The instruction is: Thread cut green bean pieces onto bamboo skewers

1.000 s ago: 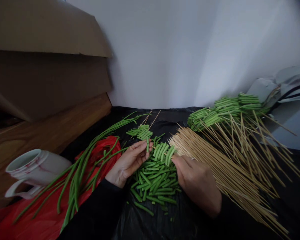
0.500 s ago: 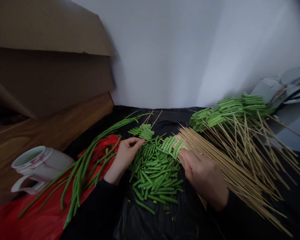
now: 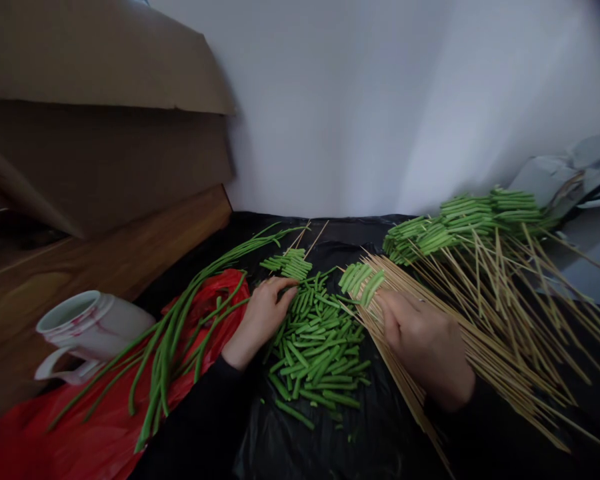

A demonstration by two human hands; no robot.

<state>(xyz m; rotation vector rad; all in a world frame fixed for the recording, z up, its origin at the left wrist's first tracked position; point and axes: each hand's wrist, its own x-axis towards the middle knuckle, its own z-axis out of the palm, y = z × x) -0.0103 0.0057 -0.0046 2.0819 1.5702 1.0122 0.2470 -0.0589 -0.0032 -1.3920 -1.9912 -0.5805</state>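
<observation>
My right hand (image 3: 425, 340) is closed round a bamboo skewer, most of it hidden by the fingers. Several cut green bean pieces (image 3: 361, 283) are threaded side by side at its top, just beyond my thumb. My left hand (image 3: 265, 317) is at the upper left edge of a loose pile of cut green beans (image 3: 320, 353). Its thumb and forefinger are a little apart, and no bean shows between them. Just past those fingertips lie finished bean skewers (image 3: 291, 264), their sticks pointing away from me.
Bare bamboo skewers (image 3: 440, 327) lie in a bundle under and beside my right hand. Beyond are stacked bean skewers (image 3: 460, 223). At left, long uncut beans (image 3: 167, 347) rest on a red plastic bag (image 3: 95, 423), near a white mug (image 3: 115, 327). A cardboard box (image 3: 110, 153) stands behind.
My right hand has moved slightly right with the skewer of beans, away from my left hand. My left thumb and forefinger, pinched before, have parted and dropped toward the pile. The view has shifted slightly.
</observation>
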